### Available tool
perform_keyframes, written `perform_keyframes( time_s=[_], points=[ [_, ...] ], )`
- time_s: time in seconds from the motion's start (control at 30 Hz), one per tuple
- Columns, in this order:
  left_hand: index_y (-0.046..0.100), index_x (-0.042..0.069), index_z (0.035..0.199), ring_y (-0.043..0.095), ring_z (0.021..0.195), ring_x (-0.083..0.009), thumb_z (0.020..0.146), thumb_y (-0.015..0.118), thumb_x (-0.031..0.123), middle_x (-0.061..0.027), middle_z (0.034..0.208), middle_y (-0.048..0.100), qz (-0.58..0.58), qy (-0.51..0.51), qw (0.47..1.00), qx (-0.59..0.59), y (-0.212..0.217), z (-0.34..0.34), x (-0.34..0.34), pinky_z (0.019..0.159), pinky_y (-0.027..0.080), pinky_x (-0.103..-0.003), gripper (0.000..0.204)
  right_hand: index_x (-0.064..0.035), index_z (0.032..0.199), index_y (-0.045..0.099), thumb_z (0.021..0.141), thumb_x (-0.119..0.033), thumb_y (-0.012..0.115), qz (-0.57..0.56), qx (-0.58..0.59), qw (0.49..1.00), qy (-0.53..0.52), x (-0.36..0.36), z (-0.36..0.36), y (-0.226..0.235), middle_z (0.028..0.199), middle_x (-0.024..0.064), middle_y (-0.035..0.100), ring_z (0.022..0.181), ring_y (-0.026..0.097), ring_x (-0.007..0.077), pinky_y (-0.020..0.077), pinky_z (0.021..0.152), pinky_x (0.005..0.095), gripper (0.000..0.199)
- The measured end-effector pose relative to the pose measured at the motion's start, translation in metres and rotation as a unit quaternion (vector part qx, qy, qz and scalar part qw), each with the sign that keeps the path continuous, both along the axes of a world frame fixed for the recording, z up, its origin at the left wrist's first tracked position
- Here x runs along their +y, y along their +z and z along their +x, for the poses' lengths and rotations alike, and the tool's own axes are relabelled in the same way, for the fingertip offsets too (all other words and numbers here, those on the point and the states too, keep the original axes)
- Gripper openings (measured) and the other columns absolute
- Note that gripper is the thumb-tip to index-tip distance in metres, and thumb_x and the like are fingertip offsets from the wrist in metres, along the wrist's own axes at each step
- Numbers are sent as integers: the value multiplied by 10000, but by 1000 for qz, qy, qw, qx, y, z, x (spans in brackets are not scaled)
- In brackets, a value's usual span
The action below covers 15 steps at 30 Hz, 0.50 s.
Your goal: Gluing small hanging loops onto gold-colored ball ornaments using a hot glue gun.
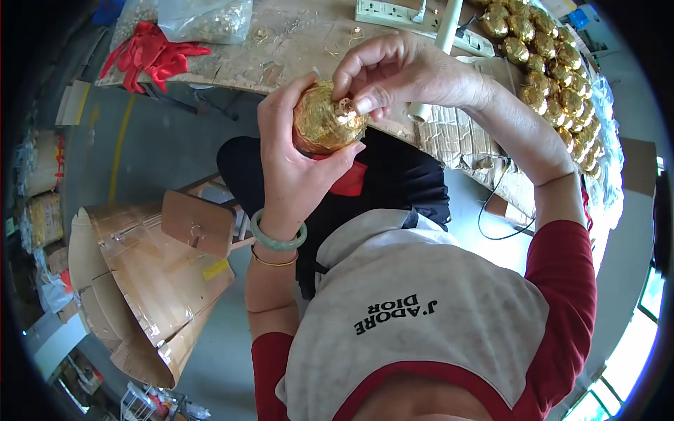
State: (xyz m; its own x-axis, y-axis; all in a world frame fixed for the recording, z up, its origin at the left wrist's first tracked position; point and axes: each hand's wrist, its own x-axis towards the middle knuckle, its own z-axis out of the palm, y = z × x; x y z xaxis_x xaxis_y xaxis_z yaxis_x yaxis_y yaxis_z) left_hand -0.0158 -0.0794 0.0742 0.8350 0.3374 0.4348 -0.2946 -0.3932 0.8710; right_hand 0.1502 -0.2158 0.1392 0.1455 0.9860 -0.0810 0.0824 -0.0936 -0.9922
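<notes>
A shiny gold foil-covered ball ornament is held up over my lap, just off the table's near edge. My left hand is closed round it, with the fingers on its far left side and the thumb along its near side. At the top of the ball, a small gold cap shows between the thumb and forefinger of my right hand, which is pinched closed there. The fingertips partly hide the cap, so its exact seating is unclear.
Many similar gold balls crowd the table's right side. A power strip, a pale upright tube, a clear bag of small parts and crumpled red gloves lie across the worktable. An open cardboard box stands lower left, beside a wooden stool.
</notes>
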Motion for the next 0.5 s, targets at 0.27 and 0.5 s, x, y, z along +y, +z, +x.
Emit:
perform_keyframes(
  time_s=[0.27, 0.5],
  points=[
    [483, 33, 1299, 497, 1106, -250, 624, 835, 56, -126, 1206, 432, -14, 31, 999, -4, -8, 4, -8, 971, 428, -359, 762, 7, 1043, 660, 842, -109, 739, 4, -37, 999, -13, 0, -2, -3, 838, 16, 657, 713, 629, 60, 523, 617, 198, 246],
    [490, 50, 1300, 478, 1093, -278, 615, 836, 28, -136, 1200, 408, 85, 103, 990, -41, -3, 9, -11, 939, 427, -363, 768, -39, 971, 682, 803, -73, 768, 101, -306, 941, -102, -2, -21, 3, 881, 12, 661, 766, 643, 73, 532, 643, 208, 191]
  ],
)
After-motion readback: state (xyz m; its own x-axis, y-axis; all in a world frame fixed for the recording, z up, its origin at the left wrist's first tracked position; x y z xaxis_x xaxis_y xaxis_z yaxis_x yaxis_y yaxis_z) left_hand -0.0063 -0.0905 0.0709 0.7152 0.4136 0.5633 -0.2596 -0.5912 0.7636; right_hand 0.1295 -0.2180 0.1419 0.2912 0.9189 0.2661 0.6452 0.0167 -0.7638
